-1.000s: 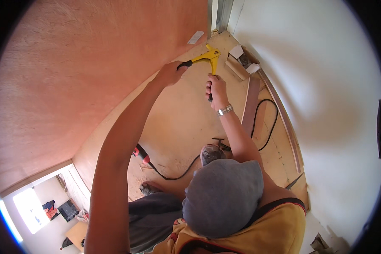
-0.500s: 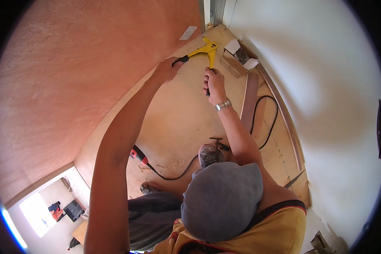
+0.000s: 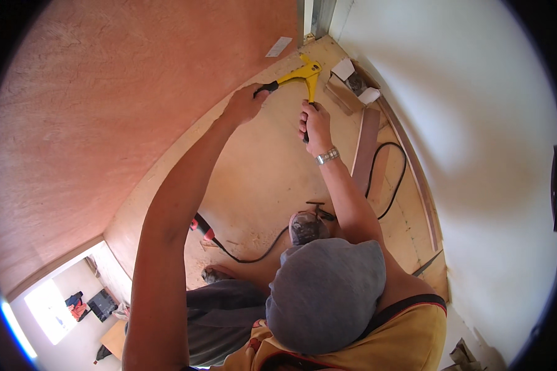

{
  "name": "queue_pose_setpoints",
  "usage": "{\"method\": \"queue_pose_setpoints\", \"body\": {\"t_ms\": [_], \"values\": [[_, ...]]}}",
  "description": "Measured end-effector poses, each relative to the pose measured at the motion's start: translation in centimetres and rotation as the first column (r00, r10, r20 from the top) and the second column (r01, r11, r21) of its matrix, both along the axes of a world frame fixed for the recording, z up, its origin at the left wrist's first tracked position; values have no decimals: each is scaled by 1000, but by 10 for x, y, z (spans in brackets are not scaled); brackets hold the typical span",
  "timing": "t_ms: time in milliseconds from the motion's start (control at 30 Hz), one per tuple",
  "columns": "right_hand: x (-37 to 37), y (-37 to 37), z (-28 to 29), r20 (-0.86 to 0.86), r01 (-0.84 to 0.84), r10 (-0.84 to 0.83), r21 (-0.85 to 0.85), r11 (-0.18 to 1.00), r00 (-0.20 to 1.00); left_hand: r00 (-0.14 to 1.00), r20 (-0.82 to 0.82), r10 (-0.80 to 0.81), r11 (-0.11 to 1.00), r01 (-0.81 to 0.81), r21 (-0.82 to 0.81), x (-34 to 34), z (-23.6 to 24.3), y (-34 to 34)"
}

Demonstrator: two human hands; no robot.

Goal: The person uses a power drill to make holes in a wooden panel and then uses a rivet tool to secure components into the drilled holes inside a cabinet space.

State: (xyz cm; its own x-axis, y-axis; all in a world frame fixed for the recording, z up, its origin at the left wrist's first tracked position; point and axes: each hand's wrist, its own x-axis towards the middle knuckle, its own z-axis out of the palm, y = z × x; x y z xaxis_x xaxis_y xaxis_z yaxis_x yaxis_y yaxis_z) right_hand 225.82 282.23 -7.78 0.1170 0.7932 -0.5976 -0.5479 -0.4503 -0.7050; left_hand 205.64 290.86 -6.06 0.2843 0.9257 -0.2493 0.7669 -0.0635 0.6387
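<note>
The left arm, slightly bent at the elbow, reached up to the yellow two-handled tool from its lower left; the right arm reached it from below. The left hand was closed around the tool's left side. The right hand gripped its lower side, fingers curled inward. The hands were apart.

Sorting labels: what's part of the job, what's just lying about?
In use:
yellow two-handled tool
left hand, right hand, each gripping a handle

Apparently lying about:
red-and-black power tool
open cardboard box
brown board
looped black cord
</note>
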Motion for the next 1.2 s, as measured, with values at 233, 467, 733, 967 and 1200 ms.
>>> {"method": "queue_pose_setpoints", "body": {"t_ms": [233, 467, 733, 967, 1200], "values": [[1, 0, -4, 27, -4, 4, -3, 1000, 1000, 1000, 8, 11, 1000, -12, 27, 1, -3, -4], [2, 14, -11, 43, -41, 40, 36, 999, 998, 995, 40, 93, 995, -94, 20, -1, -13, 5], [7, 19, -11, 94, -151, 152, -16, 988, 984, 975, 99, 201, 977, -206, 46, -6, -20, 2], [13, 28, 18, 90, -237, 238, -27, 971, 967, 863, 353, 362, 902, -420, 100, -2, 2, 10], [56, 33, 64, 460, -311, 201, 177, 934, 865, 761, 635, 131, 987, -162, -9, 25, 83, 27]]}}
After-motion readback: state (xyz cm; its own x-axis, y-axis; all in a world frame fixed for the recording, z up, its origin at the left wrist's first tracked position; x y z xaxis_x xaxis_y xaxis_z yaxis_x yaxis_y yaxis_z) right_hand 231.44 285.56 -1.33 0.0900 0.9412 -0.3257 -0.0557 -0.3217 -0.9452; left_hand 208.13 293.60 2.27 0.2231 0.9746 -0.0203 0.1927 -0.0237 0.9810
